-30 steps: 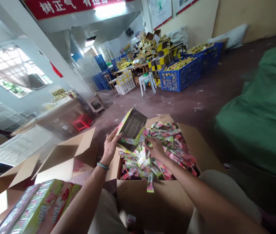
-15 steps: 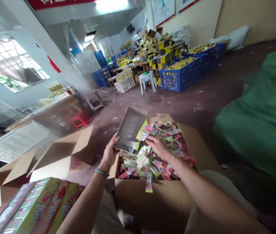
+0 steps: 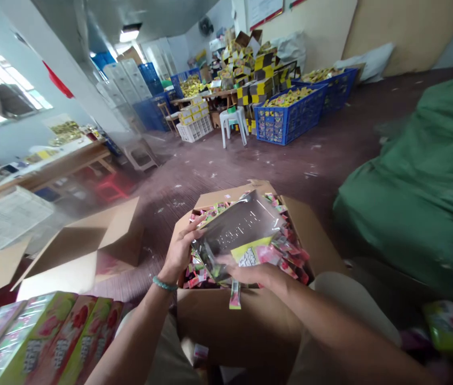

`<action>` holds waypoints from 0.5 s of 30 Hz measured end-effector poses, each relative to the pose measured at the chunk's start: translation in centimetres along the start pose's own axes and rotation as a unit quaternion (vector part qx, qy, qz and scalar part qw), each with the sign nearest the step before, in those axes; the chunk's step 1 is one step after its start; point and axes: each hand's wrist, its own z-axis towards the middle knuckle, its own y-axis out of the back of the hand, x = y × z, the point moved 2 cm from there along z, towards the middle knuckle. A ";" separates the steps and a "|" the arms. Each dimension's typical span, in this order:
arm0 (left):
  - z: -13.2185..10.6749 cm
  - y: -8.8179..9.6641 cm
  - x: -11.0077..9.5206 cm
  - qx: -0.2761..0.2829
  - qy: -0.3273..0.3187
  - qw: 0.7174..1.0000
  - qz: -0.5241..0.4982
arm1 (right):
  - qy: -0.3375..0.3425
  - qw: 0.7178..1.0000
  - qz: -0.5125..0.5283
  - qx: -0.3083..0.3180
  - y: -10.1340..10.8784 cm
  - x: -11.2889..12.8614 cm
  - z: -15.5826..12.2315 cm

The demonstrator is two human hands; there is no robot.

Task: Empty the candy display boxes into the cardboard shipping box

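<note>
Fingers of the left hand (image 3: pixel 179 250) grip the left edge of an open display box (image 3: pixel 237 231), while the right hand (image 3: pixel 250 274) clasps its near edge. It is tilted over a carton (image 3: pixel 250 326) of bright sachets (image 3: pixel 290 251); printed boxes (image 3: pixel 46 337) lie lower left.

Packing workshop / small warehouse. Open cardboard cartons (image 3: pixel 86 246) on a bare dusty floor (image 3: pixel 250 166), one carton full of loose candy sachets (image 3: pixel 286 251). Blue plastic crates (image 3: pixel 286 115) heaped with packets, stacked yellow-black boxes (image 3: pixel 254 69), white plastic stool (image 3: pixel 232 123), work surface (image 3: pixel 206 97) at the back wall.
</note>
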 end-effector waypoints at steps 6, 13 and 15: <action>0.3 1.3 1.0 -0.027 0.024 0.998 -0.043 | 0.007 0.973 -0.221 0.068 -1.7 -0.5 0.0; 1.2 7.3 3.0 -0.120 0.060 0.984 -0.116 | 0.023 0.953 -0.301 0.019 -1.7 -1.8 -0.1; 1.2 9.8 3.0 -0.186 0.059 0.969 -0.152 | 0.036 0.946 -0.319 -0.054 -0.4 -2.4 -0.4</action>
